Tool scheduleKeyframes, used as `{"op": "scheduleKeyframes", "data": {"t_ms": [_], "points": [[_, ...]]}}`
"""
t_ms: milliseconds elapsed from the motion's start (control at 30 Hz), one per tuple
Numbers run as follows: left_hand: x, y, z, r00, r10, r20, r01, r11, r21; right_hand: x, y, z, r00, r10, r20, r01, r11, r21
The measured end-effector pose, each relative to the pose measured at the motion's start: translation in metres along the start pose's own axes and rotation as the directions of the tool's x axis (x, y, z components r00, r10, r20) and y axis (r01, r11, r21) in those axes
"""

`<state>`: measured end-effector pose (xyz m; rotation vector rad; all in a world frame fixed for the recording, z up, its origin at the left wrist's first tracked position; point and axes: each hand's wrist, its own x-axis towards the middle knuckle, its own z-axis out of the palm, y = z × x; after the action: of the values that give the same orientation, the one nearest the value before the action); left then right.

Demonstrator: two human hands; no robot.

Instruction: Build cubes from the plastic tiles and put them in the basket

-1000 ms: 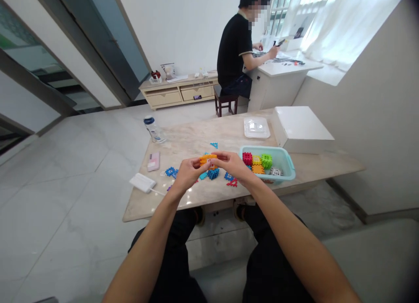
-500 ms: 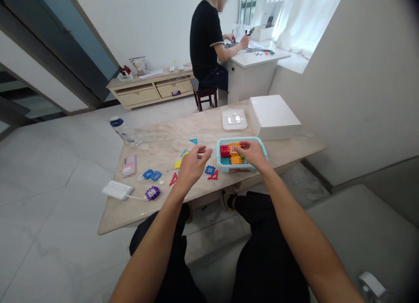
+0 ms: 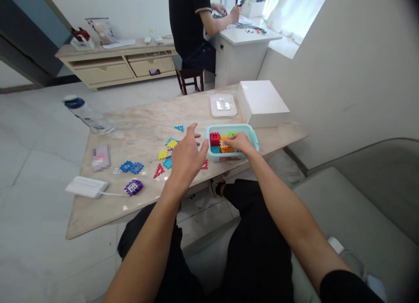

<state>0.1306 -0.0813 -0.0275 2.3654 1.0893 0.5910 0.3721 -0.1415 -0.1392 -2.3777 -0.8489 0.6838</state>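
— Checking L hand [image 3: 188, 156]: where?
— Hovered over marble bench [image 3: 131, 132], just beside teal plastic basket [image 3: 229, 127]. Fingers [image 3: 194, 128] spread wide, holding nothing.
— And R hand [image 3: 240, 142]?
— Reached in over basket rim, fingers [image 3: 231, 139] bent down onto blocks inside. Pinching or not? Couldn't tell, tips hidden.
— Basket contents?
— Held red waffle block [image 3: 214, 139] and orange waffle block [image 3: 225, 148], both inside, w/ teal block [image 3: 215, 149] alongside.
— Loose bits on bench?
— Lay left of basket: blue double block [image 3: 132, 166], purple block [image 3: 133, 187], yellow block [image 3: 163, 154], red triangle frame [image 3: 159, 170]. Cyan triangle frame [image 3: 179, 128] sat further back.
— Anything else?
— Showed white power bank [image 3: 85, 187] w/ cable, blurred pink item [image 3: 101, 158], water bottle [image 3: 87, 117], clear plastic lid [image 3: 223, 105], white box [image 3: 262, 103]. Also showed co-worker [image 3: 186, 23] seated at second white bench, well apart.
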Motion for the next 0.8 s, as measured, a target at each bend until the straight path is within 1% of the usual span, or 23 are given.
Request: {"op": "scheduleKeyframes", "data": {"t_ms": [133,200,267,333,433,533,600,667,733,800], "points": [[0.002,-0.007,-0.007,1.0,-0.023,-0.014,0.023,1.0,-0.009,0.003,-0.001,0.001,0.998,0.021,0.065,-0.017,0.997,-0.07],[0.002,-0.012,-0.008,1.0,-0.01,-0.014,0.01,1.0,-0.016,0.003,-0.003,0.001,0.996,0.037,0.078,-0.03,0.995,-0.092],[0.001,-0.015,-0.006,0.999,0.035,-0.014,-0.036,0.999,-0.015,0.003,-0.005,0.0,0.996,0.045,0.081,-0.036,0.994,-0.107],[0.002,-0.017,0.001,0.994,0.113,-0.01,-0.113,0.994,-0.013,0.002,-0.008,0.0,0.995,0.051,0.083,-0.04,0.991,-0.124],[0.005,-0.013,0.02,0.979,0.204,0.027,-0.203,0.978,-0.046,0.001,-0.01,0.001,0.996,0.055,0.076,-0.043,0.987,-0.152],[0.014,-0.001,0.046,0.969,0.217,0.115,-0.208,0.974,-0.089,-0.001,-0.012,0.001,0.996,0.05,0.068,-0.038,0.984,-0.174],[0.023,0.007,0.064,0.963,0.189,0.191,-0.18,0.981,-0.066,-0.002,-0.011,0.001,0.997,0.045,0.069,-0.032,0.983,-0.182],[0.034,0.013,0.079,0.95,0.126,0.287,-0.132,0.991,-0.001,-0.003,-0.01,0.0,0.997,0.04,0.07,-0.026,0.982,-0.189],[0.046,0.016,0.092,0.919,0.046,0.393,-0.074,0.996,0.056,-0.002,-0.008,-0.001,0.997,0.035,0.074,-0.02,0.98,-0.196],[0.057,0.015,0.104,0.884,-0.013,0.468,-0.027,0.997,0.079,0.0,-0.006,-0.002,0.996,0.031,0.08,-0.014,0.979,-0.201]]}}
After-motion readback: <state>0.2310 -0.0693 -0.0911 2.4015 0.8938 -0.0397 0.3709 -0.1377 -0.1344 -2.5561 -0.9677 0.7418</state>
